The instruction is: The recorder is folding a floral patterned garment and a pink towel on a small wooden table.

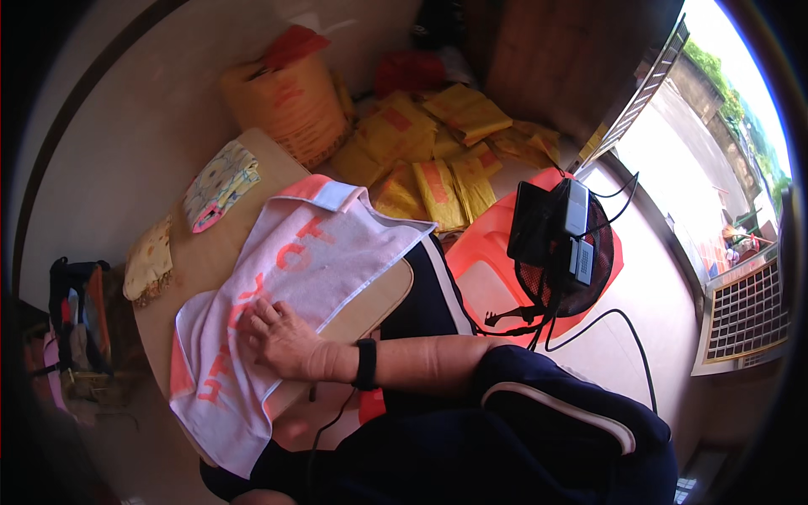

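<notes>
A white terry towel [303, 271] with orange lettering and orange end bands lies spread over a tan board-like tabletop [372, 290]. One upper corner is folded over, and the lower end hangs past the near edge. My right hand [278, 341] lies on the towel's middle, fingers bent and spread, fingertips partly blurred. A black band [365, 364] circles that wrist. My left hand is out of view; a bit of skin shows at the bottom rim. Beyond the towel are a folded patterned cloth [222, 183] with pink edging and a cream folded cloth [149, 262].
An orange sack [287, 104] stands behind the tabletop. Several yellow plastic packets [404, 139] lie heaped beside it. A red plastic stool [473, 252] carries a black mesh basket [603, 278], white electronic devices [577, 208] and black cables [637, 341]. An open doorway is at right.
</notes>
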Tool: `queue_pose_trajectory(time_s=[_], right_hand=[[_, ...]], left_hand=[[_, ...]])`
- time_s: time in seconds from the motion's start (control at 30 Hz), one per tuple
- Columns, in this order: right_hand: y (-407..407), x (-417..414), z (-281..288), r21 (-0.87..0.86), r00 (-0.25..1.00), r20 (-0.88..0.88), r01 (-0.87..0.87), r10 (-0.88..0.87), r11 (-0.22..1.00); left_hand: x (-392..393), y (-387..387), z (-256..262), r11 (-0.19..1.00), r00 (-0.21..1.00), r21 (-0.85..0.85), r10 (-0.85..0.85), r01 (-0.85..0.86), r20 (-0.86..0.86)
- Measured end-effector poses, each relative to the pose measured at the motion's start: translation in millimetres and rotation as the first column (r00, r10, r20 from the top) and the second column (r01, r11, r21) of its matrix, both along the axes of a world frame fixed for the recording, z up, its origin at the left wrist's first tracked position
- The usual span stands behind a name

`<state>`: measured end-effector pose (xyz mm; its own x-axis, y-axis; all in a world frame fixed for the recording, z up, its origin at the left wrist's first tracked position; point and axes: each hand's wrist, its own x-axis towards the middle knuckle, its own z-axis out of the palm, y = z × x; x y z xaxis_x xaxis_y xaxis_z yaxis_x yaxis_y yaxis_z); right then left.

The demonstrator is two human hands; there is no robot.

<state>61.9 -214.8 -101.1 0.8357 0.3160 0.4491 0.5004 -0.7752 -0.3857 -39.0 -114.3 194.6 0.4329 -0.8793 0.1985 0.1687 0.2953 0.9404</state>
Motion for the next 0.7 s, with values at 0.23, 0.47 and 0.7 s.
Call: queue_pose_trajectory(time_s=[0.23, 0.47, 0.7], right_hand=[[-1.0, -0.4, 0.5, -0.037, 1.0, -0.001, 0.012, -0.012, 0.999], [0.2, 2.6, -7.6, 0.011, 0.999, 0.038, 0.002, -0.002, 1.0], [-6.1, -0.5, 0.7, -0.013, 1.0, 0.012, 0.008, -0.008, 1.0]], left_hand=[[-10.7, -6.2, 8.1, 0.985, 0.976, 0.014, 0.167, -0.171, 0.138], [-18.9, -16.0, 14.4, 0.946, 0.909, -0.007, 0.313, -0.324, 0.274], [-33.7, -16.7, 10.2, 0.855, 0.808, -0.006, 0.492, -0.518, 0.326]])
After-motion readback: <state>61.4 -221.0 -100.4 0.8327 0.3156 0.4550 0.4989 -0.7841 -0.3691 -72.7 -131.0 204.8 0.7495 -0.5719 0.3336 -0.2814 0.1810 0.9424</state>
